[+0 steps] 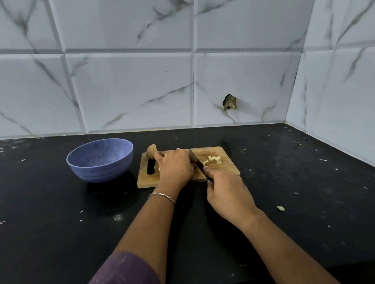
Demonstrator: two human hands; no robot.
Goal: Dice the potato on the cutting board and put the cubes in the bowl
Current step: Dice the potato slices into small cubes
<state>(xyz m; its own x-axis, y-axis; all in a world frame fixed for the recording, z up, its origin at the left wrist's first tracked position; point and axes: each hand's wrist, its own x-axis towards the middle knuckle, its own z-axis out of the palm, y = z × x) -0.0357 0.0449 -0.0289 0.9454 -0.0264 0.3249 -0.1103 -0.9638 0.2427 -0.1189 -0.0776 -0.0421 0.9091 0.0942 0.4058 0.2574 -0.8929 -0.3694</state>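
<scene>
A wooden cutting board (226, 168) lies on the black counter. My left hand (175, 166) holds down a pale piece of potato on the board, mostly hidden under the fingers. My right hand (227, 194) grips the handle of a dark knife (196, 160), whose blade stands just right of my left fingers. A small pile of potato cubes (212, 160) lies on the board right of the blade. A brown, unpeeled potato piece (151, 151) sits at the board's far left corner. The blue bowl (100, 160) stands left of the board and looks empty.
One stray potato cube (280, 208) lies on the counter to the right. White marble-pattern tiled walls rise behind and to the right, with a dark hole (230, 102) in the back wall. The counter's front edge runs along the bottom right.
</scene>
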